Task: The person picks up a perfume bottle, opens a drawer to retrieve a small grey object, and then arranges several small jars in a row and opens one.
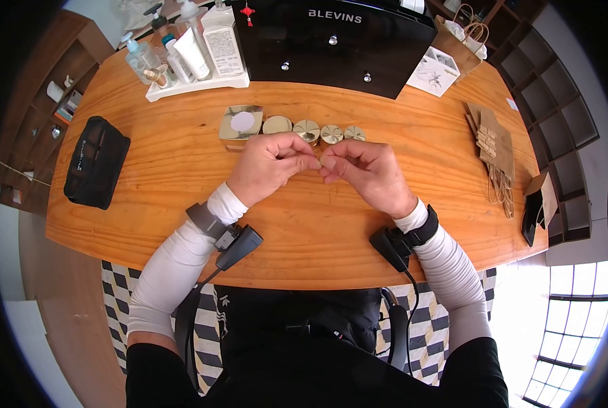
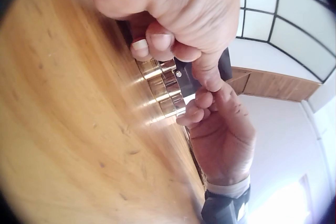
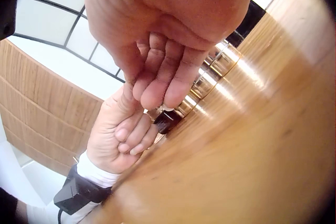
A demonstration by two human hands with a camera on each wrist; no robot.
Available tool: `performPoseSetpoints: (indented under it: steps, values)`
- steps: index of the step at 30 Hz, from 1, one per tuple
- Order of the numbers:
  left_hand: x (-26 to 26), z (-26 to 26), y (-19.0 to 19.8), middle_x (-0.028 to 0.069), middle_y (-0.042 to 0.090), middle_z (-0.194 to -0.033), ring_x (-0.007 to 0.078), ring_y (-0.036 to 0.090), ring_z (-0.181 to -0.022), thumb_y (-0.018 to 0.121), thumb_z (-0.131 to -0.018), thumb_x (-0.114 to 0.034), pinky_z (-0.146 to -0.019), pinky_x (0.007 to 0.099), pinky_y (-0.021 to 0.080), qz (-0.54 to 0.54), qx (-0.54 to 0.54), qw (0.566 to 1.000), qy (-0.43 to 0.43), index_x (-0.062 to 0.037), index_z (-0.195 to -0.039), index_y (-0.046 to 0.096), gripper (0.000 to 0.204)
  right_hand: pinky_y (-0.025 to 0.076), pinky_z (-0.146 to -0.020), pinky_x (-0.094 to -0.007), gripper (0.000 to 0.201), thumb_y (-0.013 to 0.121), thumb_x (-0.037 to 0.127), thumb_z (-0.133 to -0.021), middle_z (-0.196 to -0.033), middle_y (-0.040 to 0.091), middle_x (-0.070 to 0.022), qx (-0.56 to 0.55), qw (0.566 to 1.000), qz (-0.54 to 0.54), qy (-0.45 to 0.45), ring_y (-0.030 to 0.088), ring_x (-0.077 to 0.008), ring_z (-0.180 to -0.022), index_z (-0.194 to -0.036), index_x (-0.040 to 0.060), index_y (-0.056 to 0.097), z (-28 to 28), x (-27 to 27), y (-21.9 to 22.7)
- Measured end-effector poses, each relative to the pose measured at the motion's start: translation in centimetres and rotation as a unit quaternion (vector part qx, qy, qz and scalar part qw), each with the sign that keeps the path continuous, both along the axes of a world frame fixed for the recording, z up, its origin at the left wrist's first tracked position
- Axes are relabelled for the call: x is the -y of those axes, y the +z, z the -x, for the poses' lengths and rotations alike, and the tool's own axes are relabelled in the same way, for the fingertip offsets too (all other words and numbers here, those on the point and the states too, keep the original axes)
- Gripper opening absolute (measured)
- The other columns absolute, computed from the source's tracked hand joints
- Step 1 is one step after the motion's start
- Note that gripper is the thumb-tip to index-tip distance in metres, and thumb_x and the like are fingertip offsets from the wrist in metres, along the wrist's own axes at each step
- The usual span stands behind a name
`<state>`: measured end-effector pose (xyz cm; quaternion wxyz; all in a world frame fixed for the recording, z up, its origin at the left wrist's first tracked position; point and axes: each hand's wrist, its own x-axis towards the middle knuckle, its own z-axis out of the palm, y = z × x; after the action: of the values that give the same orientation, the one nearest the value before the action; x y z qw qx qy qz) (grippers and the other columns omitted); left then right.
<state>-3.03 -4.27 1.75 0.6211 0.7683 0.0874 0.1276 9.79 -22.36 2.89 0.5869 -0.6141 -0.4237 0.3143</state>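
My left hand (image 1: 268,165) and right hand (image 1: 372,173) meet above the table, thumb tips and index fingertips together. The other fingers curl inward on both hands. I cannot tell whether something tiny is pinched between the tips. Just beyond them stands a row of gold-topped containers: a square one (image 1: 241,122) with a pale round label at the left, then several round-lidded jars (image 1: 277,125) getting smaller toward the right. In the left wrist view the shiny jars (image 2: 170,90) show behind the fingers; the right wrist view shows them (image 3: 202,85) beside the curled fingers.
A black cabinet (image 1: 331,54) stands at the back, with a white tray of bottles (image 1: 198,88) to its left. A black pouch (image 1: 97,162) lies far left. Brown paper bags (image 1: 492,136) lie at the right. A white box (image 1: 433,71) is at the back right.
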Motion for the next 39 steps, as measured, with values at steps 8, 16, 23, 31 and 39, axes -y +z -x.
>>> performPoseSetpoints:
  steps: [8,16,23,31,39]
  values:
    - [-0.1,0.0,-0.2,-0.0054,0.061,-0.062,0.0004,0.044,-0.049,0.075,-0.092,-0.005,-0.045,0.0205,0.032,-0.012,-0.022,1.0,-0.019,-0.0016,-0.095,0.069,0.008,0.058,-0.074,-0.0271,0.012,0.065,0.004,-0.098,-0.087,0.072,-0.0101,0.166,0.986,0.025,0.003,0.071,-0.0143,-0.08,-0.102,-0.0069,0.07,-0.2,0.3,0.5]
    - [-0.2,-0.1,0.3,-0.0068,0.056,-0.059,0.0007,0.042,-0.048,0.078,-0.088,-0.005,-0.045,0.021,0.03,0.009,-0.061,0.996,-0.061,-0.0026,-0.089,0.067,0.011,0.054,-0.064,-0.0323,0.01,0.07,0.008,-0.093,-0.082,0.072,-0.0127,0.356,0.934,0.031,0.013,0.07,-0.0227,-0.07,-0.099,-0.0004,0.072,-0.4,0.5,0.4]
    - [-0.6,0.0,0.4,-0.0044,0.066,-0.067,0.0004,0.047,-0.053,0.079,-0.087,-0.009,-0.046,0.0198,0.035,0.022,-0.073,0.994,-0.073,-0.004,-0.09,0.07,0.01,0.053,-0.06,-0.0382,0.01,0.07,0.011,-0.091,-0.075,0.069,-0.0156,0.315,0.949,0.011,-0.004,0.067,-0.0322,-0.066,-0.091,0.0012,0.07,0.0,0.4,0.4]
    - [-0.8,0.0,0.2,-0.0051,0.066,-0.067,0.0001,0.046,-0.053,0.078,-0.088,-0.009,-0.046,0.0197,0.034,0.033,-0.077,0.993,-0.08,-0.0049,-0.089,0.07,0.009,0.054,-0.065,-0.0328,0.012,0.069,0.009,-0.095,-0.082,0.072,-0.0141,0.308,0.95,0.036,0.022,0.07,-0.0232,-0.072,-0.1,-0.0016,0.071,-0.2,0.4,0.6]
    - [-0.8,0.0,0.3,-0.0055,0.065,-0.066,0.0002,0.045,-0.052,0.079,-0.088,-0.009,-0.045,0.0199,0.033,0.031,-0.081,0.993,-0.079,-0.005,-0.088,0.07,0.01,0.055,-0.069,-0.0356,0.01,0.069,0.007,-0.094,-0.085,0.071,-0.0166,0.347,0.937,0.014,0.021,0.07,-0.0301,-0.075,-0.098,-0.0021,0.069,-0.2,0.4,0.3]
